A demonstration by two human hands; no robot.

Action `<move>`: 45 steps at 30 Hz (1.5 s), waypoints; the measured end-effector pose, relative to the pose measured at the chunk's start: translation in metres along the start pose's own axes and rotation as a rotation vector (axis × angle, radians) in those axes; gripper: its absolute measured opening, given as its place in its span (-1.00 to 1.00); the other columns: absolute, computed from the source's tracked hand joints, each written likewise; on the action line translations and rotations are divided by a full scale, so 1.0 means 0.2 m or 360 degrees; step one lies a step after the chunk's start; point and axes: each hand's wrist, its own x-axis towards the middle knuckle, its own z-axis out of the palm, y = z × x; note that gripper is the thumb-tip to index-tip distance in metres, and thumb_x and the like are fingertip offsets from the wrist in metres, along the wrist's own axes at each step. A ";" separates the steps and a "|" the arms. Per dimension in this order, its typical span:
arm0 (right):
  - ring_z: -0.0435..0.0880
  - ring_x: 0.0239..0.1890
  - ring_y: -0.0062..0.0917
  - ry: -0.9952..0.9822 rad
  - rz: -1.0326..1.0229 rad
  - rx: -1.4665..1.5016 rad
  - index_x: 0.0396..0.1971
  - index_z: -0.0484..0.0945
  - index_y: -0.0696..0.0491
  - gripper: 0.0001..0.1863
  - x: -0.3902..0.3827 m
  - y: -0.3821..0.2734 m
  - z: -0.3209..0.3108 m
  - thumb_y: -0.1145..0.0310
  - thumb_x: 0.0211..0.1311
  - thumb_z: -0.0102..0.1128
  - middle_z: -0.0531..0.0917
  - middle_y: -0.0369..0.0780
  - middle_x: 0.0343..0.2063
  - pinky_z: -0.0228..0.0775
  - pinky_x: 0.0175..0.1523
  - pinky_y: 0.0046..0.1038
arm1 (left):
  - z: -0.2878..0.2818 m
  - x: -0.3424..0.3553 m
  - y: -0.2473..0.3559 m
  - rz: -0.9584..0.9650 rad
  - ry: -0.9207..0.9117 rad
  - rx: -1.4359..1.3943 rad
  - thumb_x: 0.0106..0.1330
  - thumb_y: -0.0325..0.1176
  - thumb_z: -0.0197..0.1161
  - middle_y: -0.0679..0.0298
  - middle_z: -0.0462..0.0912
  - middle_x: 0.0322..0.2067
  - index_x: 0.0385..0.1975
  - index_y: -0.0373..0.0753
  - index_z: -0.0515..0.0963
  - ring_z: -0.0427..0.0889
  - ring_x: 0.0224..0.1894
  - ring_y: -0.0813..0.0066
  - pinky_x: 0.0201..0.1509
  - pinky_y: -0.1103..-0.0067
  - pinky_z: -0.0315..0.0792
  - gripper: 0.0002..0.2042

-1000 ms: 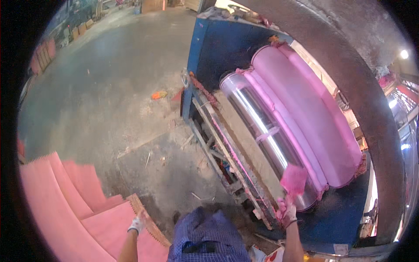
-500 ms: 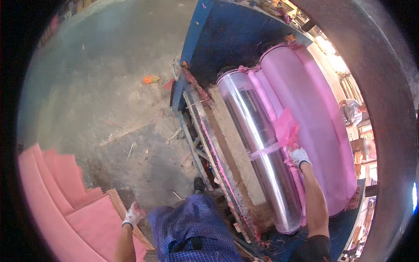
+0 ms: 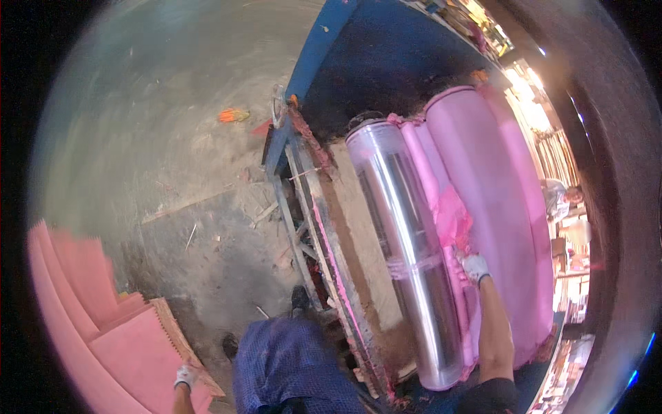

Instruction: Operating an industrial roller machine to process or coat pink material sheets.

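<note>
My right hand (image 3: 474, 268), in a white glove stained pink, reaches over the machine at the right. Its fingers are closed on the lower end of a crumpled pink sheet (image 3: 452, 212), which lies between the shiny metal roller (image 3: 405, 228) and the large pink-coated roller (image 3: 486, 214). A pale band runs around the metal roller near its middle. My left hand (image 3: 185, 376), gloved as well, is low at the left over a stack of pink sheets (image 3: 131, 345) with jagged edges. Its fingers blend into the pink, so their pose is unclear.
The machine's blue side panel (image 3: 386, 62) rises at the far end. A dirty frame rail (image 3: 331, 248) runs along its near side. An orange bundle (image 3: 233, 115) and scraps lie on the concrete floor. Another person (image 3: 560, 199) is beyond the rollers.
My left hand has moved down and left, over the pink sheets. My right hand stays by the crumpled sheet between the rollers. The whole view has shifted slightly.
</note>
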 end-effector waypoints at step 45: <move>0.70 -0.61 -0.48 0.0135 -0.0060 0.1151 0.01 0.62 0.12 -0.61 -0.79 -0.64 0.10 0.16 0.35 0.27 0.77 -0.22 -0.26 0.45 -0.68 -0.45 | 0.11 -0.54 0.38 0.0342 0.0073 -0.0936 0.19 -0.35 0.47 -0.03 0.45 0.30 0.43 -0.31 0.18 0.54 0.24 0.18 0.29 0.37 0.47 -0.19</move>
